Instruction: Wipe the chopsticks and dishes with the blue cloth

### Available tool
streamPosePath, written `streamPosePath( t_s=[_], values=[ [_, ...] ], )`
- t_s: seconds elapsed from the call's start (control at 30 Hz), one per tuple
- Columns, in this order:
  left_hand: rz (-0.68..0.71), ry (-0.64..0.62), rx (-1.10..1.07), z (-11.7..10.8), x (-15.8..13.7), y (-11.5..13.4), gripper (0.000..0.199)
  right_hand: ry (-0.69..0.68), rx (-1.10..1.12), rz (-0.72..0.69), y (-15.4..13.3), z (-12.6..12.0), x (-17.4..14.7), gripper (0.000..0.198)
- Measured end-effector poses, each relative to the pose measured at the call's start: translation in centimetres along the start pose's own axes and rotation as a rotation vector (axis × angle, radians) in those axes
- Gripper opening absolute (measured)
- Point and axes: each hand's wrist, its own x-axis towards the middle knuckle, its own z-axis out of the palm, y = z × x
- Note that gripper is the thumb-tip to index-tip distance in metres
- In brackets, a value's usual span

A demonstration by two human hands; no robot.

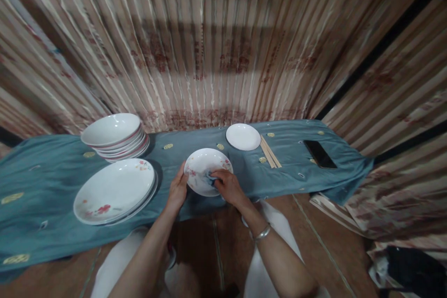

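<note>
A white plate with a red flower pattern (199,162) is held near the table's front edge, tilted slightly toward me. My left hand (179,187) grips its left rim, the fingers partly hidden behind it. On the plate's inner face, my right hand (226,185) presses a small bluish cloth (210,179) bunched under its fingers. To the left lie stacked oval plates (115,186) with red flowers, and behind them a stack of deep white bowls (113,131). A smaller white plate (243,136) rests beyond my right hand, with wooden chopsticks (269,152) beside it.
A blue-green cloth with yellow motifs (188,138) covers the long table. A black phone (319,153) lies toward its right end. Pleated patterned curtains (223,56) hang close behind and at the right. A dark bag-like item (415,270) sits at lower right.
</note>
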Motion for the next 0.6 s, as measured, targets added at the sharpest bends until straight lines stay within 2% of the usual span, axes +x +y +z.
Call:
streamPosePath(
  t_s=[0.2, 0.4, 0.43, 0.5, 0.6],
  values=[
    [0.100, -0.013, 0.245, -1.0, 0.6, -1.5, 0.048, 0.100, 0.273, 0.062, 0.2, -0.3, 0.6, 0.033],
    [0.099, 0.028, 0.479, -0.8, -0.4, -0.6, 0.067, 0.217, 0.810, 0.370, 0.8, -1.4, 1.5, 0.018],
    [0.140, 0.032, 0.519, -0.7, -0.9, -0.3, 0.069, 0.230, 0.884, 0.404, 0.8, -1.7, 1.6, 0.018],
    [0.307, 0.004, 0.586, -0.4, -2.2, 0.3, 0.067, 0.243, 0.998, 0.435, 0.8, -2.3, 1.7, 0.018],
    [0.575, -0.139, 0.673, 0.5, -4.2, 1.0, 0.050, 0.252, 1.083, 0.449, 0.8, -3.1, 1.7, 0.021]
  ],
)
